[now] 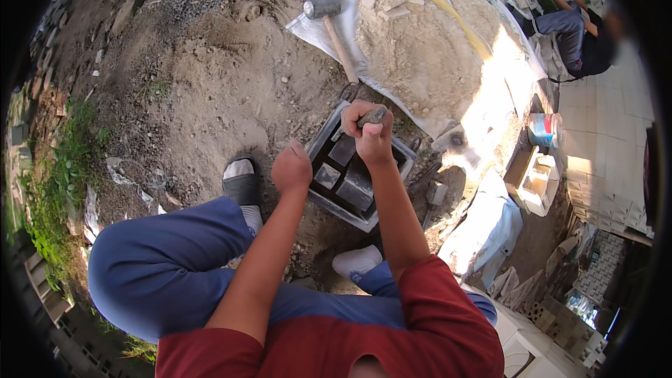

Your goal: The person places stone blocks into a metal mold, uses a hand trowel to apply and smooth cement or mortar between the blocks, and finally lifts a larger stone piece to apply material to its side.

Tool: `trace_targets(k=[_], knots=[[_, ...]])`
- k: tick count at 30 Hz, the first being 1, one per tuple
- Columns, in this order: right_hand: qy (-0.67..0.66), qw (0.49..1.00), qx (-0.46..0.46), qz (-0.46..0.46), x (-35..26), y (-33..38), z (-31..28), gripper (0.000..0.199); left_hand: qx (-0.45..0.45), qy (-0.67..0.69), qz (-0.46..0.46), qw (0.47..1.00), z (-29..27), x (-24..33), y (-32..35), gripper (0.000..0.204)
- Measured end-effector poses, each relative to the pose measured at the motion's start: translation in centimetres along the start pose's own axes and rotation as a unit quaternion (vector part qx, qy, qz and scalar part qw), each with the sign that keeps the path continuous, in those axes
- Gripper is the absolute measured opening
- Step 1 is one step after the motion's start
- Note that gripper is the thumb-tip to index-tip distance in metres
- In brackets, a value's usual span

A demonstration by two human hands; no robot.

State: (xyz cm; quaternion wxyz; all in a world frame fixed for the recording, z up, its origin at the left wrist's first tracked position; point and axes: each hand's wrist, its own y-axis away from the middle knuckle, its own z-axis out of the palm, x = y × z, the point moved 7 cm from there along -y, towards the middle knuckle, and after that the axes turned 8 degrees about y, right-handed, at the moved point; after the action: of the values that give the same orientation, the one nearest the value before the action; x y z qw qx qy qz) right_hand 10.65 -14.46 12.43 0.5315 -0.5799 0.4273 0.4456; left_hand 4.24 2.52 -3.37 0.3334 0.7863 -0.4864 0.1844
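Observation:
A grey metal box mould (pixel 355 220) sits on the dirt in front of me, with dark rectangular blocks (pixel 355 189) and a paler square piece (pixel 327 176) inside its frame. Over its far part, my right hand (pixel 369 133) is wrapped round a grey-brown, blunt-ended tool (pixel 372 116), seen nearly end-on. Its lower part is hidden by the hand. At the mould's left side, my left hand (pixel 291 167) is closed with the back of the hand up. Its fingertips, and anything in them, are out of sight.
Beyond the mould, a mallet (pixel 323 8) rests at the edge of a white sheet piled with sandy powder (pixel 413 56). A bucket (pixel 544 130) and a pale block mould (pixel 537 180) stand at right. Another person (pixel 574 31) sits at the far right.

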Motion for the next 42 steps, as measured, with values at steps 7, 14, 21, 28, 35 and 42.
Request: trace_targets(k=[7, 14, 21, 28, 35, 42], knots=[[0.021, 1.0, 0.012, -0.014, -0.1, 2.6, 1.2, 0.08, -0.003, 0.217, -0.067, 0.974, 0.3, -1.3, 0.4, 0.074], [0.014, 1.0, -0.013, -0.024, -0.1, 5.1, 3.0, 0.082, 0.005, 0.176, -0.057, 0.983, 0.3, -1.0, 0.4, 0.072], [0.01, 1.0, -0.005, 0.003, 0.5, 6.9, 3.2, 0.084, 0.003, 0.244, -0.042, 0.969, 0.6, -1.4, 0.5, 0.069], [0.001, 1.0, 0.007, -0.008, -1.0, 6.7, 3.9, 0.082, 0.001, 0.307, -0.036, 0.951, 0.8, -1.8, 0.2, 0.062], [-0.078, 0.994, 0.032, -0.065, -10.2, 6.3, 2.4, 0.071, -0.009, 0.294, -0.045, 0.955, 1.3, -2.0, 0.0, 0.064], [-0.04, 0.986, 0.111, -0.121, -17.9, 7.4, 1.5, 0.041, 0.008, 0.225, -0.037, 0.974, 0.1, -2.6, -0.8, 0.062]])
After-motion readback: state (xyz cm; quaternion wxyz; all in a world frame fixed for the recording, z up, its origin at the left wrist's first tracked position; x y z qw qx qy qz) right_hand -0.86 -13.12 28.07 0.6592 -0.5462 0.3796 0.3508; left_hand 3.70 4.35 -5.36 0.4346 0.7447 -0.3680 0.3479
